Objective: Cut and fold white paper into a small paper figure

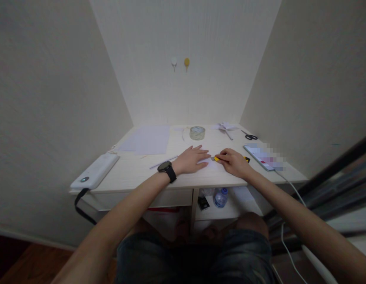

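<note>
My left hand lies flat with its fingers spread, pressing on a small piece of white paper on the desk. A black watch is on that wrist. In my right hand is a yellow and black utility knife, its blade side pointing left toward my left fingertips. The blade is close to the paper; whether it touches cannot be made out. A thin white paper strip or stick lies left of my left wrist.
White sheets lie at the back left, a tape roll at the back middle. A paper pinwheel, black scissors and a cabled phone are on the right. A white device sits left; a bottle stands below.
</note>
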Action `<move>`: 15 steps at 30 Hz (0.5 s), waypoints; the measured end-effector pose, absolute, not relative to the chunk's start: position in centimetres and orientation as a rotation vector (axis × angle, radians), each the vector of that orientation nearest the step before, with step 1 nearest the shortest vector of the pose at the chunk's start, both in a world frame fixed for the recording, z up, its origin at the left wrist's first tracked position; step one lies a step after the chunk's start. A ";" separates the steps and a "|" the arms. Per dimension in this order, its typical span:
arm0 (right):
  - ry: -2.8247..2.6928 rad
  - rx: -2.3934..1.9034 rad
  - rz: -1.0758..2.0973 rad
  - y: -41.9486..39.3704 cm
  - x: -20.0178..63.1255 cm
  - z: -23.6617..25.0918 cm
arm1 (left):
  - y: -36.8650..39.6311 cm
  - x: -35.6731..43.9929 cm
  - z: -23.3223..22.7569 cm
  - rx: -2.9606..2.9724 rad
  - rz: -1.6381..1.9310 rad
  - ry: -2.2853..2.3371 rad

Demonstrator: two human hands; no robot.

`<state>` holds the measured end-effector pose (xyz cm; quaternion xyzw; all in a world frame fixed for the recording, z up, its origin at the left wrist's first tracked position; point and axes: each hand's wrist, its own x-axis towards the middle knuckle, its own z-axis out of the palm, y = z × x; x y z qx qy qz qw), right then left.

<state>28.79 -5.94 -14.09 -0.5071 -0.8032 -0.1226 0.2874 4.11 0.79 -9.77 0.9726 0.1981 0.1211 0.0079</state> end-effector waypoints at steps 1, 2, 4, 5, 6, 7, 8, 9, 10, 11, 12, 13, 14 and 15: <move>-2.149 -1.358 -0.319 -5.9 28.8 -14.1 | 1.2 4.3 -10.1 3.059 0.285 0.624; -2.153 -1.363 -0.311 -5.8 28.9 -14.2 | 1.5 4.5 -10.4 3.067 0.208 0.653; -2.160 -1.377 -0.290 -5.8 28.9 -14.2 | 1.8 4.7 -11.0 3.086 0.122 0.721; -2.161 -1.383 -0.278 -5.8 28.9 -14.2 | 1.7 4.7 -11.2 3.105 0.115 0.748; -2.162 -1.388 -0.268 -5.8 28.9 -14.1 | 1.5 4.7 -11.3 3.127 0.129 0.778; -2.162 -1.390 -0.259 -5.8 28.8 -14.1 | 1.2 4.6 -11.4 3.145 0.162 0.820; -2.164 -1.390 -0.252 -5.9 28.8 -14.1 | 0.9 4.4 -11.3 3.158 0.203 0.875; -2.165 -1.390 -0.245 -5.9 28.8 -14.0 | 0.6 4.2 -11.2 3.163 0.246 0.939; -2.165 -1.391 -0.240 -6.0 28.8 -14.0 | 0.3 4.0 -11.0 3.162 0.288 1.006; -2.165 -1.392 -0.237 -6.0 28.7 -13.9 | 0.0 3.8 -10.8 3.160 0.320 1.059; -2.166 -1.395 -0.234 -6.1 28.7 -13.9 | -0.1 3.5 -10.6 3.158 0.343 1.098; -2.166 -1.399 -0.233 -6.1 28.7 -13.9 | -0.2 3.3 -10.5 3.157 0.358 1.120; -2.167 -1.400 -0.234 -6.1 28.7 -13.9 | -0.2 3.1 -10.4 3.158 0.370 1.131; -2.169 -1.400 -0.234 -6.1 28.7 -13.9 | -0.2 3.0 -10.4 3.160 0.380 1.133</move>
